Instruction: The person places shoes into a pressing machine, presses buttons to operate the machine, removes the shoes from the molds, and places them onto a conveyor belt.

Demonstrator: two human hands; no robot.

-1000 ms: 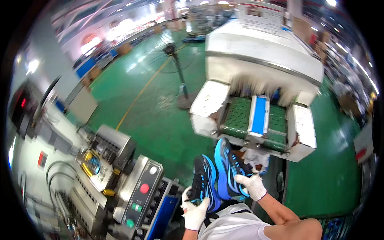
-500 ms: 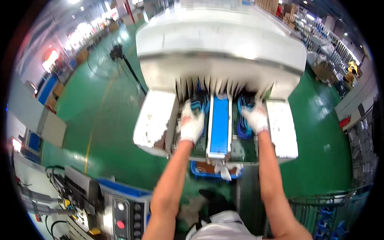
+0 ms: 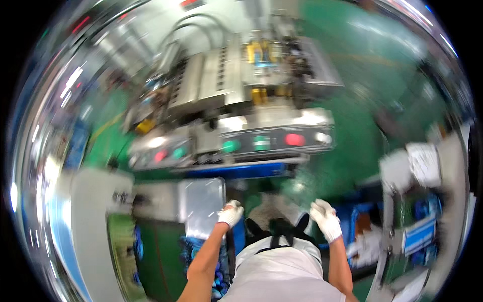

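Both gloved hands are empty, the left hand (image 3: 230, 214) loosely curled beside a metal tray (image 3: 201, 204), the right hand (image 3: 326, 219) spread open.

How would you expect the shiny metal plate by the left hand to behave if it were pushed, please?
The metal plate looks flat and rigid, so it would probably slide rather than bend or roll. Its glossy surface may feel slippery under the gloved left hand at its edge.

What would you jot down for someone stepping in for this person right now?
Picture is motion-blurred.
Left hand: gloved, empty as far as shows, at the edge of a shiny metal plate.
Right hand: gloved, empty, in the air.
Ahead: control panel with green and red buttons.
Blue bin to the right.
Done and left: cannot tell from this view.
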